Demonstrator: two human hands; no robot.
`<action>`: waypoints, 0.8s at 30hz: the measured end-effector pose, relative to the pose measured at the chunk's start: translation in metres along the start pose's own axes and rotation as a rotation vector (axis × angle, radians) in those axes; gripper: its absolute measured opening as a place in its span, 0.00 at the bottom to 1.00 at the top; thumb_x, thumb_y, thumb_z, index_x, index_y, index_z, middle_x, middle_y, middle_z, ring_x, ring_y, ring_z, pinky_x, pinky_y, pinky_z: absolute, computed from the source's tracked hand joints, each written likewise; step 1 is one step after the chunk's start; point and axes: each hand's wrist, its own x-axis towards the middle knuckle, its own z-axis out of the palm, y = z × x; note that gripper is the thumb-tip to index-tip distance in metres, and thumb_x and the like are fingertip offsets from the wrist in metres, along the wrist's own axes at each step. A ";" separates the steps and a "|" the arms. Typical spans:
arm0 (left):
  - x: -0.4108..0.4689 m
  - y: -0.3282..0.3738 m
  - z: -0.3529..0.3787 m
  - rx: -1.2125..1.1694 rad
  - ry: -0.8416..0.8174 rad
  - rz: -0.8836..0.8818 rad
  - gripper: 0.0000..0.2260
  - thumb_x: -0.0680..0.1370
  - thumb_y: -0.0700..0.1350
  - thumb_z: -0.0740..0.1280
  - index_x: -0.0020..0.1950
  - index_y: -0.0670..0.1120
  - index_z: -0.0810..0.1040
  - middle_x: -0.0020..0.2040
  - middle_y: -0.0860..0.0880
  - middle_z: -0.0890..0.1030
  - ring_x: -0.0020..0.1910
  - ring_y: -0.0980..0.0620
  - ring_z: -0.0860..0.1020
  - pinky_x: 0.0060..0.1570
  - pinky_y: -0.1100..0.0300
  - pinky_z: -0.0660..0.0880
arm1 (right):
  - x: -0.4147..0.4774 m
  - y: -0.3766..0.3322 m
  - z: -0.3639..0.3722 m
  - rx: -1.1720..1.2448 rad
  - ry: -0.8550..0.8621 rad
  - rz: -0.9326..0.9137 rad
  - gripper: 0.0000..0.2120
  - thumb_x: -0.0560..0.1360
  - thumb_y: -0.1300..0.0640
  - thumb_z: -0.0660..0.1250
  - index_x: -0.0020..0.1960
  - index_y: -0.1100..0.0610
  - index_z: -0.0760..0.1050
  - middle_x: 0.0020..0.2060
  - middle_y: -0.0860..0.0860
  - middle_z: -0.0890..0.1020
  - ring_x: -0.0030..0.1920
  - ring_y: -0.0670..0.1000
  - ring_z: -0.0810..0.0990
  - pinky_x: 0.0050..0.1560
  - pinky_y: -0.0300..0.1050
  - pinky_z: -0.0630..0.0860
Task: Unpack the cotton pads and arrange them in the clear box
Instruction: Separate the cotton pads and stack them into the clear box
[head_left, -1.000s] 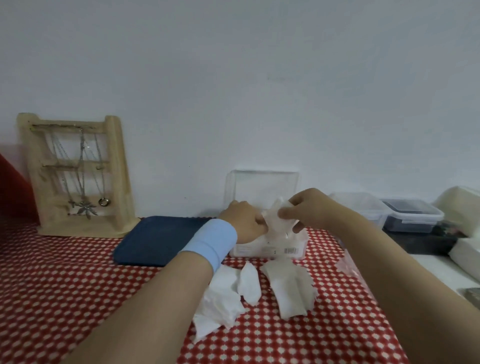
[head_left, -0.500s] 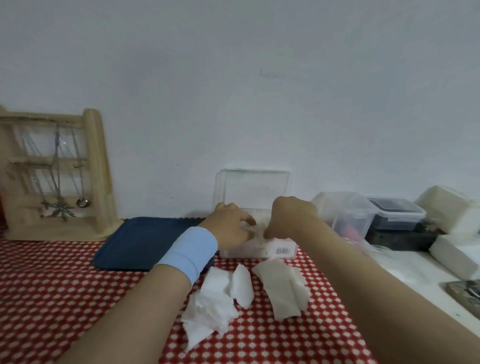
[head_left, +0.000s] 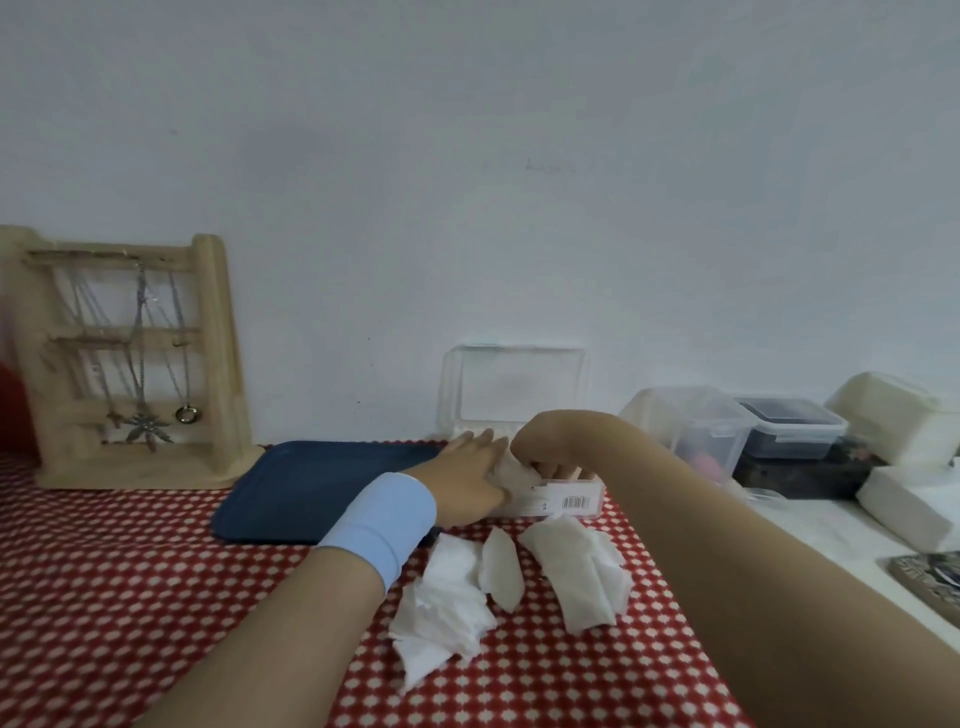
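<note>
The clear box (head_left: 569, 501) stands on the red checked cloth with its lid (head_left: 514, 384) tipped up against the wall. White cotton pads (head_left: 515, 470) show inside it. My left hand (head_left: 467, 475), with a light blue wristband, lies at the box's left end, its fingers stretched out and touching those pads. My right hand (head_left: 550, 441) bends down at the wrist over the box, fingers dipping inside; their tips are hidden. Loose cotton pads lie in front of the box: a ragged heap (head_left: 447, 603), a single piece (head_left: 501, 569) and a stack (head_left: 582, 574).
A dark blue tray (head_left: 311, 488) lies left of the box. A wooden jewellery stand (head_left: 130, 364) with necklaces leans at the far left. Clear lidded containers (head_left: 696, 426), a dark one (head_left: 789, 428) and white packs (head_left: 904, 415) crowd the right side.
The pad that my right hand pinched above the box has gone down into it. Both hands have dropped onto the box. The view has swung slightly.
</note>
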 end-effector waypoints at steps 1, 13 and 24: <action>0.001 -0.001 -0.001 0.005 0.008 0.002 0.33 0.84 0.50 0.59 0.84 0.50 0.45 0.84 0.52 0.43 0.83 0.51 0.41 0.80 0.51 0.46 | 0.001 0.003 -0.002 -0.001 0.004 0.000 0.18 0.82 0.59 0.54 0.67 0.63 0.75 0.63 0.56 0.81 0.63 0.57 0.80 0.51 0.48 0.77; 0.005 0.022 0.001 0.155 -0.001 0.066 0.31 0.84 0.55 0.58 0.84 0.50 0.48 0.84 0.52 0.47 0.83 0.51 0.45 0.79 0.51 0.47 | 0.020 0.037 0.007 0.087 0.259 -0.159 0.13 0.78 0.62 0.61 0.36 0.65 0.75 0.34 0.56 0.78 0.32 0.50 0.74 0.36 0.36 0.75; -0.008 0.017 0.004 0.061 0.084 -0.042 0.32 0.85 0.55 0.55 0.84 0.49 0.42 0.84 0.52 0.41 0.82 0.53 0.41 0.80 0.55 0.42 | 0.019 0.064 0.039 -0.627 0.315 -0.405 0.21 0.83 0.49 0.52 0.74 0.53 0.62 0.66 0.59 0.67 0.67 0.62 0.65 0.67 0.64 0.68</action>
